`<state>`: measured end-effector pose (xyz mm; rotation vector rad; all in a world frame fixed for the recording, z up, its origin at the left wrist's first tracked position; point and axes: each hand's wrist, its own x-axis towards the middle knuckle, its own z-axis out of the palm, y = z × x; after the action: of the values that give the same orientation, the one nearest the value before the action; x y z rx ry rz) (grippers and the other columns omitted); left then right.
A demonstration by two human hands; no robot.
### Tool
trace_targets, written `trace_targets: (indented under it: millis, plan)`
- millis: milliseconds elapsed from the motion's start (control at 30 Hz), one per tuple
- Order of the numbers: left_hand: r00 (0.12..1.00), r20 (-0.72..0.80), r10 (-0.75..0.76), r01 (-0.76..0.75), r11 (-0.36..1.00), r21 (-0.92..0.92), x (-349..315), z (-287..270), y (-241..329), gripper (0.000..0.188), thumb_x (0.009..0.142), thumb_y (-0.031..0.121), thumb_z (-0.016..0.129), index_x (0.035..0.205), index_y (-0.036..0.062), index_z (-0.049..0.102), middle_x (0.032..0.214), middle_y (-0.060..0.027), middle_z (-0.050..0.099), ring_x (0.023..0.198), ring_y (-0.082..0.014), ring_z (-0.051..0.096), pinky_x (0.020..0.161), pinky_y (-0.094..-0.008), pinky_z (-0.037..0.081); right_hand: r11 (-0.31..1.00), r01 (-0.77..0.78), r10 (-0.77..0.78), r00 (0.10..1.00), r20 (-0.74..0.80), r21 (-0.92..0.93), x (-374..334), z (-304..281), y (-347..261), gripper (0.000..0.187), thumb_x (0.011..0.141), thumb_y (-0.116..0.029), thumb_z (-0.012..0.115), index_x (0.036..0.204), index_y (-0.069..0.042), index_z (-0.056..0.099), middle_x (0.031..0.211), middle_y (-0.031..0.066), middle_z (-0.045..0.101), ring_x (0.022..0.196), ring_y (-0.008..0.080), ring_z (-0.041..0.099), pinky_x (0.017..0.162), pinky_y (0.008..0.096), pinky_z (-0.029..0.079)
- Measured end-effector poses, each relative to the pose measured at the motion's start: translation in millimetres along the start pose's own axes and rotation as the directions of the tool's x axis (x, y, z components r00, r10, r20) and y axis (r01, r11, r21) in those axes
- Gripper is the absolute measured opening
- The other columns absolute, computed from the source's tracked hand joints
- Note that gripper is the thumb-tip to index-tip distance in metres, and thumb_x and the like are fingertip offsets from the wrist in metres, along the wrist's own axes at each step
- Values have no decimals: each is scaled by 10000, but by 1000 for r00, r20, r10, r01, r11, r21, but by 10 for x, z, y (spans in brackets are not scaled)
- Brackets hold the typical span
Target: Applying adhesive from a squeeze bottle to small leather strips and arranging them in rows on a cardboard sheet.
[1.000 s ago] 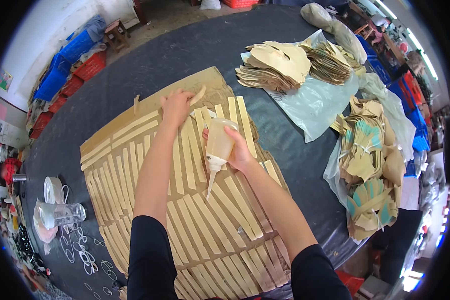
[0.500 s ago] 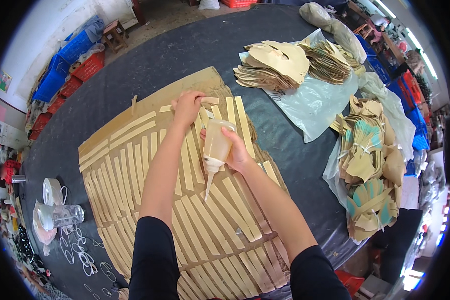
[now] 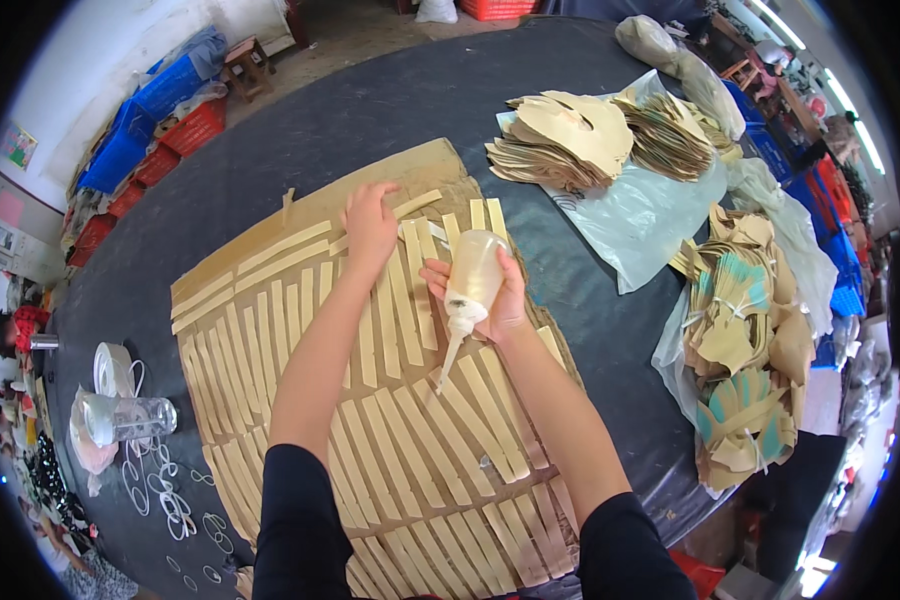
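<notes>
head view is showing the right hand [image 3: 495, 295] closing fully around a squeeze bottle [image 3: 467, 285], nozzle pointing down at the strips [image 3: 410, 440] just below. left hand [image 3: 370, 225] is pressing flat on strips beyond the bottle, holding nothing. many rows seem laid on the cardboard sheet [image 3: 440, 165]; cut-out stacks [image 3: 570, 135] are lying well apart, blocking nothing.

Your 2 forearms enter from the lower edge, bare below dark sleeves. Your left hand [image 3: 371, 225]: extended forward, palm down, fingers pressed flat. Your right hand [image 3: 490, 290]: fingers curled closed in a grip, wrist bent inward.
</notes>
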<state>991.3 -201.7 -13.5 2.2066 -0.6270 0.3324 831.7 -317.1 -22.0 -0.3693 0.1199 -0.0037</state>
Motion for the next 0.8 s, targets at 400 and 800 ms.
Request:
trace_targets:
  millis: [400,800]
  plan:
    - [941,305,143,-141,990,-29,-862,-264,451,267,812,69,454,1057,54,557,1019,-127,579,1010,-275,525,860,-406,388,923,80,-86,996,0,377,-40,227,-181,788,780,-619,479,1307,-72,271,1306,277,343,1223,446,347,926,540,424]
    - [914,284,-289,350,916,-194,-2993,-2271,1124,139,850,84,501,970,79,570,955,-67,595,973,-244,526,892,-383,327,951,233,-275,937,-216,-200,-1233,1376,43,543,844,-503,506,1194,-90,461,1039,109,573,970,249,555,810,398,482]
